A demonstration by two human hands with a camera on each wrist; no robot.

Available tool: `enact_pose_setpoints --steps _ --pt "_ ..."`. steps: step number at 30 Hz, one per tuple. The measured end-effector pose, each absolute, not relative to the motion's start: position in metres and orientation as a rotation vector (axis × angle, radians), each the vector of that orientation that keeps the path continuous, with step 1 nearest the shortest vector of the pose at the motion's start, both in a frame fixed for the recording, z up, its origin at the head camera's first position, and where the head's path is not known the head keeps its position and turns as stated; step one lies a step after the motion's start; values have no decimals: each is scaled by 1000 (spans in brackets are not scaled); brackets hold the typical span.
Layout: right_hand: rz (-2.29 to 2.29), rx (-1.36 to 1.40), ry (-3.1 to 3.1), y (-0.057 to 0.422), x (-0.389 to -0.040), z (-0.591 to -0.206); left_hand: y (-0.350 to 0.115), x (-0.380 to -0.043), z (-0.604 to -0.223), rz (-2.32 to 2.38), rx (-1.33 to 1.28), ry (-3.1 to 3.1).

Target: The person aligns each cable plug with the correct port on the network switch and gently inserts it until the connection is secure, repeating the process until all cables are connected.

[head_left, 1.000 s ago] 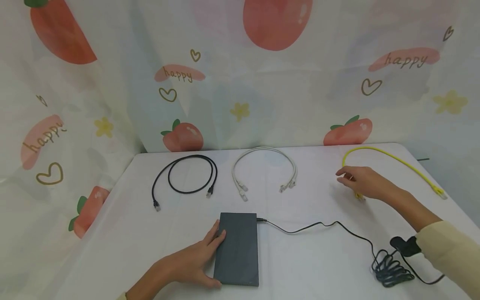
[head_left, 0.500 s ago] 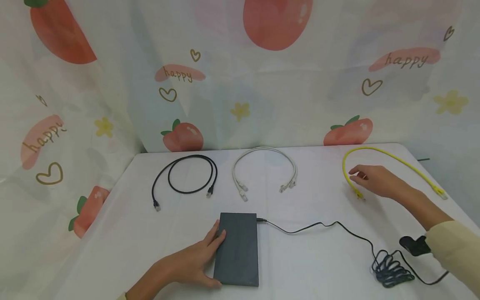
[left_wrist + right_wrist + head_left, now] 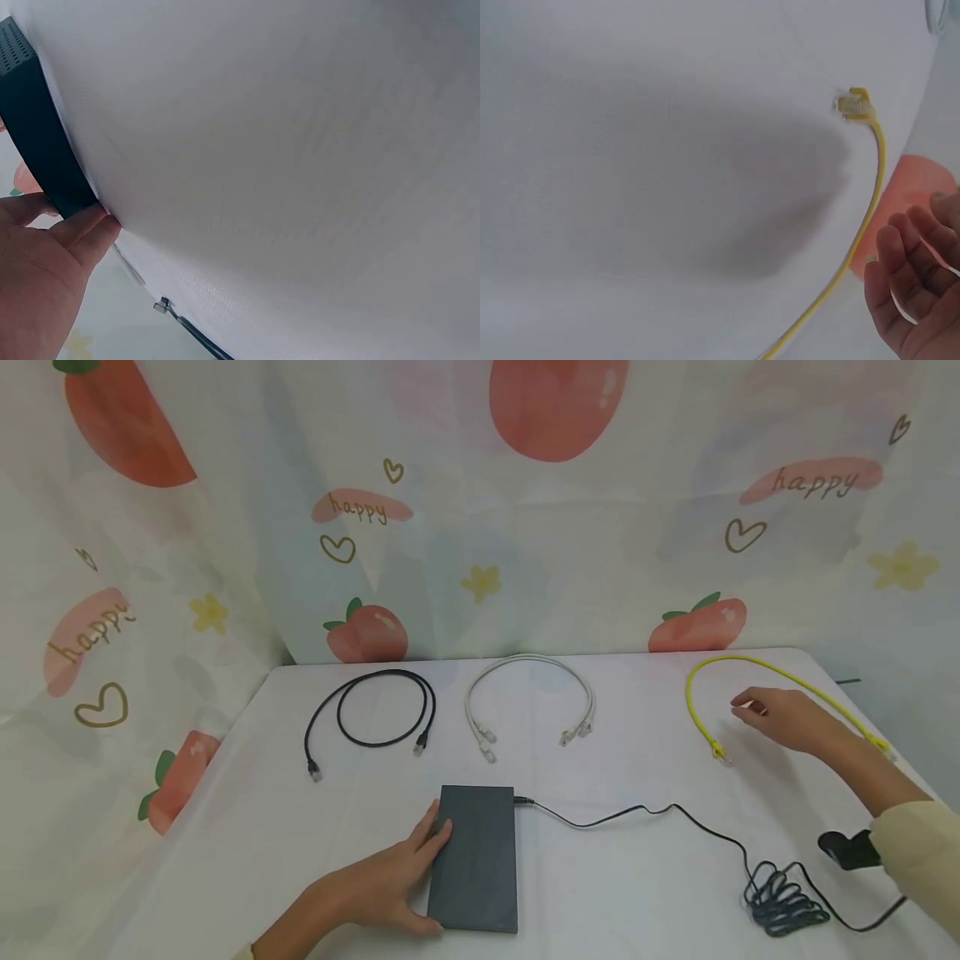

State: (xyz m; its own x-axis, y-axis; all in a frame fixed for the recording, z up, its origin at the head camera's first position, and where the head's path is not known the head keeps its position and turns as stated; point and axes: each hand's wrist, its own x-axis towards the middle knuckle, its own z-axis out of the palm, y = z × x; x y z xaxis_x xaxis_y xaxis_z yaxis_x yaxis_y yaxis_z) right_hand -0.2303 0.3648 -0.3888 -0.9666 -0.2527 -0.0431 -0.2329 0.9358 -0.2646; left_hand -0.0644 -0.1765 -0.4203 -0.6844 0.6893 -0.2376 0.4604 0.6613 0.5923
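Shifted rightward since a second ago: right hand (image 3: 780, 717), from over the near plug (image 3: 722, 752) of the yellow cable (image 3: 691, 702) to a spot inside its curve, fingers (image 3: 750, 694) loosely bent and holding nothing. Left hand (image 3: 382, 885) unmoved along the left edge of the dark box (image 3: 474, 860), fingers spread against it, not wrapped round. Box lying flat at the near middle of the worktop (image 3: 615, 877), black cord (image 3: 723, 837) plugged in near its far right corner. Likeliest trouble: snagging the cord or its coil (image 3: 783, 902) with the right sleeve (image 3: 918, 860), hence a loosened connection or a turned box, given support from one side only. Also possible: brushing the far plug (image 3: 877, 742) off the worktop's right edge with the forearm (image 3: 873, 768); contact there hard to tell. Around: black cable (image 3: 390, 671) looped at far left, grey cable (image 3: 528, 657) curved at far middle, both well apart from the right hand. Partly in the way between coil and box: the strung-out cord; close behind everything, a patterned backdrop (image 3: 570, 543).
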Motion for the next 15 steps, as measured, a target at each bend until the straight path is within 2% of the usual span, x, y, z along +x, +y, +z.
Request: enact_pose_setpoints --steps 15 --pt "-265 -196 2984 411 -231 -383 -175 -66 -420 694 863 2403"
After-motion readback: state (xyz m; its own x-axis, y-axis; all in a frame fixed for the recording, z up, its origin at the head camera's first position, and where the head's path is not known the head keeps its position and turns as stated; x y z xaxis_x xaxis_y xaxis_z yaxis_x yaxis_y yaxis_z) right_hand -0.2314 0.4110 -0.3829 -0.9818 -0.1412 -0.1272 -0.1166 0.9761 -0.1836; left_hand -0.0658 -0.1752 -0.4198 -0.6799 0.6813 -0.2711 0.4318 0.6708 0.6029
